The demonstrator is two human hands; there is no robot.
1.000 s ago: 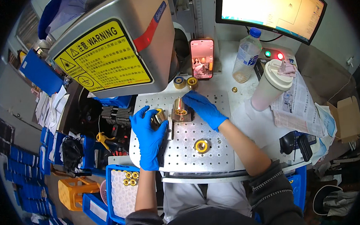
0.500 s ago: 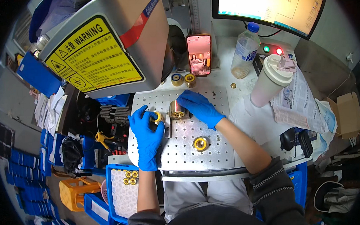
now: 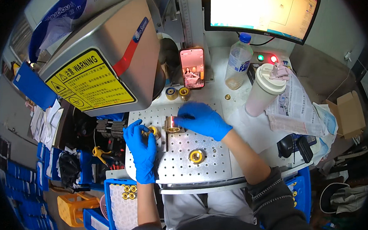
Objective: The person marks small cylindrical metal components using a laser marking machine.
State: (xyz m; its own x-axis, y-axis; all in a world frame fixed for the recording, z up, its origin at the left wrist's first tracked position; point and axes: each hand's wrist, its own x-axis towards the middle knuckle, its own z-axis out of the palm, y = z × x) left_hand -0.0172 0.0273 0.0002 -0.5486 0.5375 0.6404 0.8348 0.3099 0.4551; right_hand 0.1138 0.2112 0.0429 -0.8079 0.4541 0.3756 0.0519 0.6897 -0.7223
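Gloved hands work brass rings on a perforated plate beneath a marking machine.

A brass ring (image 3: 153,130) sits at the left edge of the white perforated plate (image 3: 212,172), gripped in the curled fingers of the left hand (image 3: 142,148) in a blue glove. Just to its right, the right hand (image 3: 201,119) covers a small metal fixture block (image 3: 173,124) where a second brass piece seems to sit; whether those fingers pinch it cannot be told. A third ring (image 3: 196,156) lies loose lower on the plate. Two more rings (image 3: 178,93) stand at the back, beside a propped phone (image 3: 192,68). Four rings (image 3: 129,192) rest in a blue tray (image 3: 114,214) below the bench. The grey machine head (image 3: 106,60) with its yellow warning label overhangs the left side; one bottle (image 3: 238,62), one lidded cup (image 3: 264,90) and a monitor (image 3: 266,8) stand to the right.
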